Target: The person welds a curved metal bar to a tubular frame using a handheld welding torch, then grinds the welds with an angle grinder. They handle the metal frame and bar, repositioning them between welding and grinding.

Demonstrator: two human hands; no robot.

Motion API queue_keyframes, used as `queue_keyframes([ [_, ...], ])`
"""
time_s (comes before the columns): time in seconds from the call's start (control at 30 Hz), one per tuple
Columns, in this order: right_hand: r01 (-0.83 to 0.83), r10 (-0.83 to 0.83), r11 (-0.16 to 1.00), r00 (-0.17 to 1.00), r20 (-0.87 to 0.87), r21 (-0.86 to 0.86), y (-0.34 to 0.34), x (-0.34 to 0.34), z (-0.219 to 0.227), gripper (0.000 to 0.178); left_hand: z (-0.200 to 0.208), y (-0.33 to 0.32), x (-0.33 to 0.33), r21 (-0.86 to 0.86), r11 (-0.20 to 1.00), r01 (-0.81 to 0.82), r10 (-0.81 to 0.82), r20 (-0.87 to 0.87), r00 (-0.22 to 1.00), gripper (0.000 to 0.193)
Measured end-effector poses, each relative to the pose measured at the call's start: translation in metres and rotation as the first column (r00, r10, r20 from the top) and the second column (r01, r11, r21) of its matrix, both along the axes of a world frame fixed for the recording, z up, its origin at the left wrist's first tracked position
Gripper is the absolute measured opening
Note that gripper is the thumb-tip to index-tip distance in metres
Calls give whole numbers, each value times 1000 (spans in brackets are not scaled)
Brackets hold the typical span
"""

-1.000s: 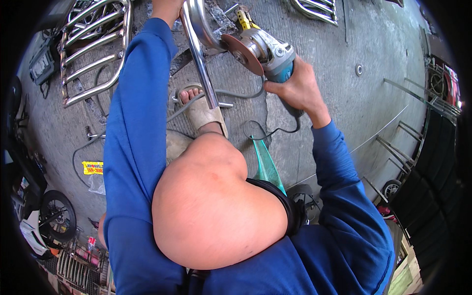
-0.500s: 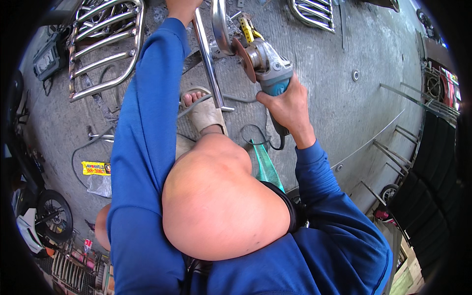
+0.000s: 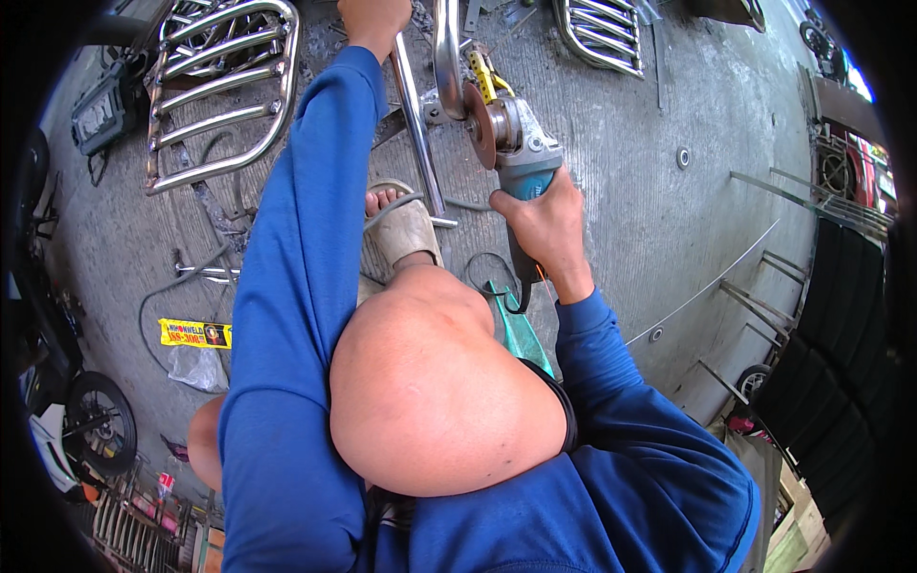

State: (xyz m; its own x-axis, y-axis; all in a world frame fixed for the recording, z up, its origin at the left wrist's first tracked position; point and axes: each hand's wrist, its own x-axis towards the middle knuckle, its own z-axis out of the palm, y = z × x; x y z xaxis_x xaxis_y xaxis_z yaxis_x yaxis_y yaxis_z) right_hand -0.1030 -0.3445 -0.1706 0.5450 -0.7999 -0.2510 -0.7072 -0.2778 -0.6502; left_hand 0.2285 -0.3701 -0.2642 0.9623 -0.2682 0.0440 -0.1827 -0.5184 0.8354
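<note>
My right hand (image 3: pixel 549 229) is wrapped round the body of a teal and grey angle grinder (image 3: pixel 530 158). Its reddish-brown disc (image 3: pixel 480 124) is up against the lower end of a bent shiny metal tube (image 3: pixel 447 57), though I cannot tell whether they touch. A small orange streak shows by the grinder's rear end. My left hand (image 3: pixel 375 21) is at the top edge, its fingers cut off by the picture, close to the upper end of a straight shiny tube (image 3: pixel 417 134). That tube slants down to beside my sandalled foot (image 3: pixel 406 229).
A welded tubular rack (image 3: pixel 224 100) lies left, another rack (image 3: pixel 600 36) at the top right. A yellow tool (image 3: pixel 485 76) is behind the grinder. A yellow packet (image 3: pixel 195 333), cables and a green strip (image 3: pixel 521 329) lie on the concrete floor. Metal legs (image 3: pixel 755 306) jut in from the right.
The view has shifted slightly, so the racks and packet on the left appear further right. The grinder stays beside the bent tube's end, its disc now turned a little more into view.
</note>
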Motion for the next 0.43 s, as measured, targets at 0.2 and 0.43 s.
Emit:
queue_keyframes([
  [0.2,-21,21,1000,1000,-20,6,-9,-4,0,61,-1,0,-2,-32,999,-18,18,11,1000,51],
  [0.43,-127,130,992,982,-140,25,-36,-45,-13,87,16,9,-7,-22,999,43,-43,-2,999,47],
])
